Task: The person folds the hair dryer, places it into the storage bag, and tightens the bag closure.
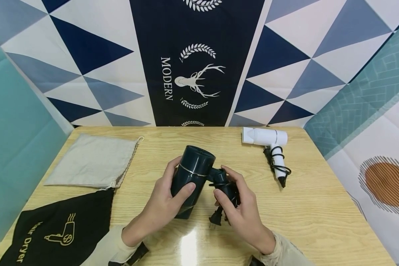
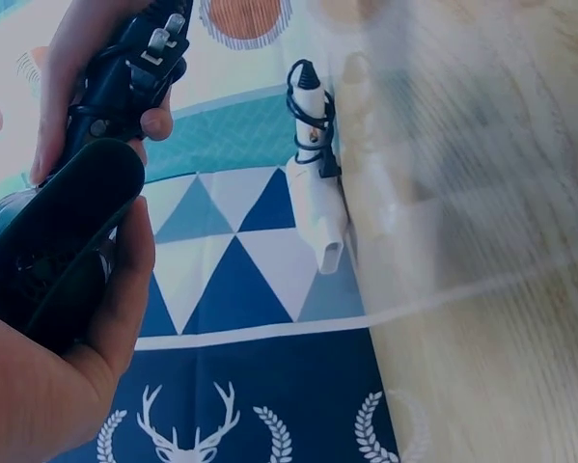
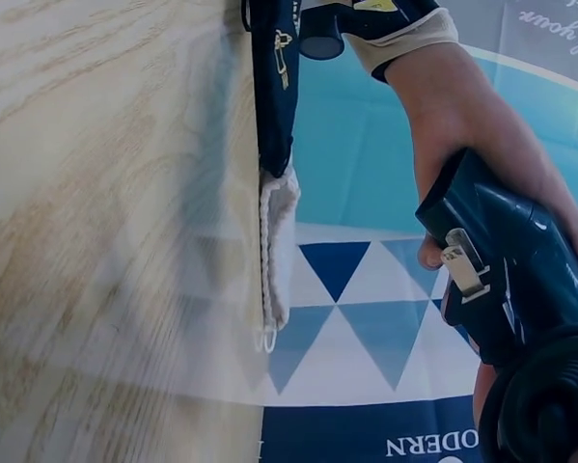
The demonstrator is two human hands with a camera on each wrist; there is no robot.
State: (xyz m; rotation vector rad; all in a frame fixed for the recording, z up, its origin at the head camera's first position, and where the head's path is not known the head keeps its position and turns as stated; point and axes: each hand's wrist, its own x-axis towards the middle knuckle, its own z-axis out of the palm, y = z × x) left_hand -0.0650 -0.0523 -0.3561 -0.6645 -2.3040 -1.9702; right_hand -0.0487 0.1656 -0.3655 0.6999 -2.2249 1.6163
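Observation:
Above the middle of the table, both hands hold a dark teal hair dryer (image 1: 197, 162) in the head view. The left hand (image 1: 163, 201) grips its barrel, thumb along the near side. The right hand (image 1: 244, 210) grips the handle, where a black cord is bundled. From that bundle hangs the two-pin plug (image 1: 215, 217). The left wrist view shows the dark barrel (image 2: 62, 212) close up, with the plug prongs (image 2: 158, 43) by the other hand. In the right wrist view the barrel (image 3: 520, 260) lies in the left hand (image 3: 472, 116); the right hand is mostly hidden.
A white hair dryer (image 1: 264, 136) with its cord wound round the handle lies at the table's back right. On the left lie a beige drawstring pouch (image 1: 93, 162) and a black bag (image 1: 66, 229) printed "Hair Dryer". Patterned cloth (image 1: 193, 92) hangs behind the wooden table (image 1: 302, 221).

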